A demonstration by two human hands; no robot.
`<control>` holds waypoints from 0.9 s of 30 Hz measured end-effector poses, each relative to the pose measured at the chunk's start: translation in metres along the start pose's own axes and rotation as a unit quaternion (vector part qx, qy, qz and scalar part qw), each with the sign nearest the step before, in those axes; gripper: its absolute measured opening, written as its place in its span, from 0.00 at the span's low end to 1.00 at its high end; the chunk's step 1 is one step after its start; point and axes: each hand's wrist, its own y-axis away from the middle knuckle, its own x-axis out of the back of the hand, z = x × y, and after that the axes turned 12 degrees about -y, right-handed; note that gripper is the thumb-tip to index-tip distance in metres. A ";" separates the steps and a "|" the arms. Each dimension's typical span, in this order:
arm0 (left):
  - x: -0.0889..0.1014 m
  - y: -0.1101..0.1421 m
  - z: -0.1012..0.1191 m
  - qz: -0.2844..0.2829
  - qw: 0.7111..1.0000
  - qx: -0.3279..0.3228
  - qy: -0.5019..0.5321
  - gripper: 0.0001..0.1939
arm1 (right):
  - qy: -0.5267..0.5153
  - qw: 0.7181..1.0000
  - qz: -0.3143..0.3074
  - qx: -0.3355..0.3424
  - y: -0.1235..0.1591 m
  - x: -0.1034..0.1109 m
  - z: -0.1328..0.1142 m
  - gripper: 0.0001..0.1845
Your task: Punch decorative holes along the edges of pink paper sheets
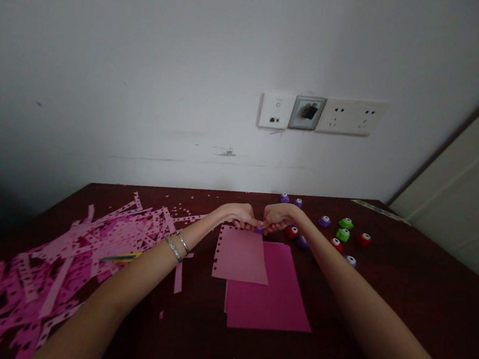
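Both my hands meet at the far edge of a light pink sheet of paper, closed around a small purple craft punch. My left hand comes in from the left, and its thumb presses on the punch. From the right, my right hand grips the same punch, its thumb beside the other. Punched holes run down the sheet's left edge and along part of its far edge. Beneath it lie darker magenta sheets. My fingers hide most of the punch.
Cut, punched pink strips are heaped at the left, with yellow-handled scissors among them. Several purple, green and red punches stand at the right. A ruler-like strip lies at the far right. Behind the table is a wall with sockets.
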 end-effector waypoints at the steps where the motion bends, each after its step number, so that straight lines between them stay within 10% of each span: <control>1: 0.001 0.000 0.000 -0.002 1.000 -0.003 -0.007 0.26 | -0.002 1.000 0.001 -0.006 0.002 0.000 0.000 0.13; 18: 0.002 0.020 0.003 0.119 0.988 -0.036 -0.096 0.24 | -0.028 0.995 0.086 0.036 0.015 0.005 0.009 0.19; 27: -0.064 0.069 0.012 0.332 0.866 -0.009 -0.373 0.17 | 0.018 0.971 0.194 0.137 0.035 0.001 0.026 0.11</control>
